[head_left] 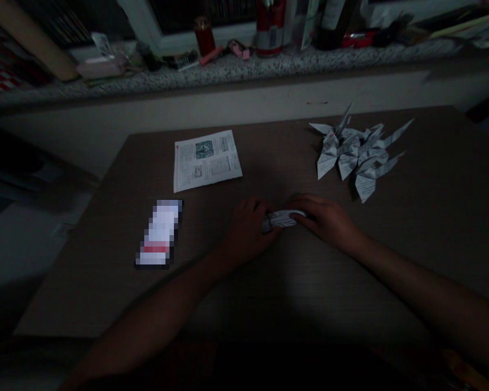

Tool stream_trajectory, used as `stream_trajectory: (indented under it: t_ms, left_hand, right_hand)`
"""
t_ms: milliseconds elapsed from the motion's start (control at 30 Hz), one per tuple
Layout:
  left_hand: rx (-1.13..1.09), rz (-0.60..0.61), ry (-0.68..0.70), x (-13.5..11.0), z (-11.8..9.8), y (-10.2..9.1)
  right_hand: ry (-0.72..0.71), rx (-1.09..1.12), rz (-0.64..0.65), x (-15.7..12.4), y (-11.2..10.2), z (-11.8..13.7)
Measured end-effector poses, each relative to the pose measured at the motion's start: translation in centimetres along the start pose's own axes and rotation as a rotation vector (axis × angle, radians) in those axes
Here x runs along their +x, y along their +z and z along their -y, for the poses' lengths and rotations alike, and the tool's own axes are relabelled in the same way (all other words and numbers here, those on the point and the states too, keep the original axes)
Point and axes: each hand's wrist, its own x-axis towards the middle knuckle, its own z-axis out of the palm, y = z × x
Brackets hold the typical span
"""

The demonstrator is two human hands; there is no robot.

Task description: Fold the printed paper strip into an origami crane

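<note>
A narrow piece of folded printed paper lies low over the middle of the table, pinched at both ends. My left hand is closed on its left end, the thumb along the near edge. At the other end my right hand grips it between thumb and fingers. The fingers hide both ends, and the dim light blurs the folds. Several origami cranes of printed paper stand grouped beyond my right hand. A flat printed sheet rests on the table beyond my left hand.
A phone with a lit, pixelated screen lies left of my left forearm on the wooden table. Behind the table runs a speckled stone sill bearing a red can, a dark bottle and a reddish jar.
</note>
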Motion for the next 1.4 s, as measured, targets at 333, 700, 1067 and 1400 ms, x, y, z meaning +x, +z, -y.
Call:
stream_trajectory:
  t_ms: [333, 700, 1067, 1400]
  left_hand:
    - [0.005, 0.015, -0.019, 0.0, -0.1, -0.1]
    - [-0.014, -0.032, -0.041, 0.0, -0.2, 0.2]
    - [0.008, -0.049, -0.010, 0.0, -0.1, 0.2]
    - [0.157, 0.164, 0.269, -2.2, 0.7, -1.6]
  right_hand:
    - [-0.022, -0.047, -0.006, -0.2, 0.3, -0.1]
    - [-0.043, -0.048, -0.003, -0.2, 0.4, -0.4]
    - [-0.073, -0.067, -0.017, -0.2, 0.4, -0.8]
    - [-0.044, -0.060, -0.003, -0.3, 0.5, -0.9]
